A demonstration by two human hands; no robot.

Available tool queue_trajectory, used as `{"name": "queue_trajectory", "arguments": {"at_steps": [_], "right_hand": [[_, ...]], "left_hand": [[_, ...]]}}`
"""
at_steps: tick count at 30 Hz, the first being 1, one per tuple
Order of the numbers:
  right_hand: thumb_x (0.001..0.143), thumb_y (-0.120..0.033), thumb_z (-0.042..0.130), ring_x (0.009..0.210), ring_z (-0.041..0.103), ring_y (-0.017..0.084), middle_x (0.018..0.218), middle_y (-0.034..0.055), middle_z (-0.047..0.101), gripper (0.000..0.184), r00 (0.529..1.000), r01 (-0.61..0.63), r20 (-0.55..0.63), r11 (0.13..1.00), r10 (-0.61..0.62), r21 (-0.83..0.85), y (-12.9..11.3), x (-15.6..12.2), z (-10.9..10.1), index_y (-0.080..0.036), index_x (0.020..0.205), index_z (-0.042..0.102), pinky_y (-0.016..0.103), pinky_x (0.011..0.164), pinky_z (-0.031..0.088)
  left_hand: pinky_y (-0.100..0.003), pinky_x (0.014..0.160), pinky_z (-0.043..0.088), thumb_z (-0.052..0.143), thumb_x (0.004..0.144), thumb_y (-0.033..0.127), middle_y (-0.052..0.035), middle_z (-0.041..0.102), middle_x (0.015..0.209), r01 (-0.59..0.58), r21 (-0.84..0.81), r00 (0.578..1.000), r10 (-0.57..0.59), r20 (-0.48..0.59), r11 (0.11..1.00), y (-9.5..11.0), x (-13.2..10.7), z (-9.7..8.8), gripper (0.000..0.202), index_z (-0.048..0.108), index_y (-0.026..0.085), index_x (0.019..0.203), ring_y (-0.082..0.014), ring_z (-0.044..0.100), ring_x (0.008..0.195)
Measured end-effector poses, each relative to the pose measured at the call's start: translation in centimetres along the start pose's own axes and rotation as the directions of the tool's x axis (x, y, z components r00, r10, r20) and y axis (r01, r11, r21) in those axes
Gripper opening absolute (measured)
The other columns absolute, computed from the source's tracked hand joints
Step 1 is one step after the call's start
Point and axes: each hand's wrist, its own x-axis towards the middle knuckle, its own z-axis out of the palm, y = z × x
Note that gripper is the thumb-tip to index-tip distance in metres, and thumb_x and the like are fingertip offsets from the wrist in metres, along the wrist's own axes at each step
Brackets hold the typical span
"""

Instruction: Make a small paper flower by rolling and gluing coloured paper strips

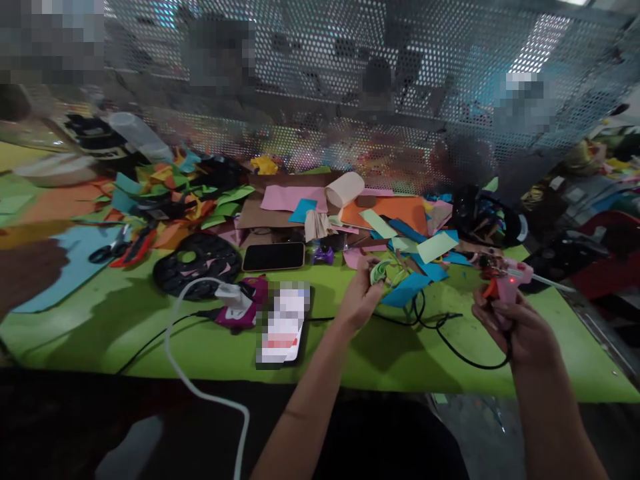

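My right hand (520,327) is wrapped round the handle of a pink hot glue gun (509,288), which has a small red light lit. A glue stick (553,283) juts from the gun's back end, and its nozzle points left. My left hand (361,297) pinches a rolled green paper coil (381,272) between thumb and fingers. Just right of the coil lie blue paper pieces (407,288) and pale green strips (436,247). The glue gun's black cord (467,360) loops over the green tabletop (400,367) between my hands.
A lit phone (286,325), a dark phone (273,256), a purple power strip (237,313) with a white cable (187,377), a black round tray (197,265) and scissors (111,247) lie leftward. Paper scraps pile up before a perforated metal screen (310,87). Another person's arm (33,267) reaches in at left.
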Motion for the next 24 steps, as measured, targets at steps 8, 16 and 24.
{"name": "queue_trajectory", "arguments": {"at_steps": [8,16,24], "right_hand": [[0.068,-0.054,0.077,0.044,0.04,0.011,0.061,0.0034,0.061,0.041,0.945,-0.208,0.258,0.978,0.202,-0.006,-2.0,-0.3,1.4,-0.018,0.085,0.07,0.025,0.039,0.033],[0.082,-0.055,0.068,0.054,0.045,0.013,0.068,0.0014,0.061,0.039,0.921,0.02,0.382,0.972,0.074,-0.235,-3.9,-0.2,3.5,-0.021,0.101,0.075,0.024,0.045,0.037],[0.086,-0.054,0.063,0.056,0.047,0.013,0.068,0.0009,0.06,0.039,0.907,0.068,0.415,0.951,0.066,-0.301,-3.8,0.2,3.7,-0.021,0.103,0.074,0.024,0.047,0.039]], "left_hand": [[-0.029,0.073,0.048,0.047,0.084,0.028,-0.0034,0.057,0.107,-0.021,0.005,0.999,0.021,0.026,1.0,-0.1,-0.2,-0.2,0.034,0.044,0.025,0.118,-0.0173,0.054,0.083],[-0.03,0.077,0.048,0.047,0.087,0.032,-0.0024,0.054,0.106,-0.014,0.038,1.0,0.014,0.02,0.999,0.1,-0.1,-0.3,0.031,0.044,0.026,0.117,-0.0173,0.052,0.086],[-0.028,0.074,0.049,0.046,0.089,0.029,-0.0039,0.053,0.112,-0.009,0.07,1.0,0.007,0.026,0.998,0.2,-0.2,-0.3,0.031,0.044,0.027,0.119,-0.0166,0.053,0.087]]}}
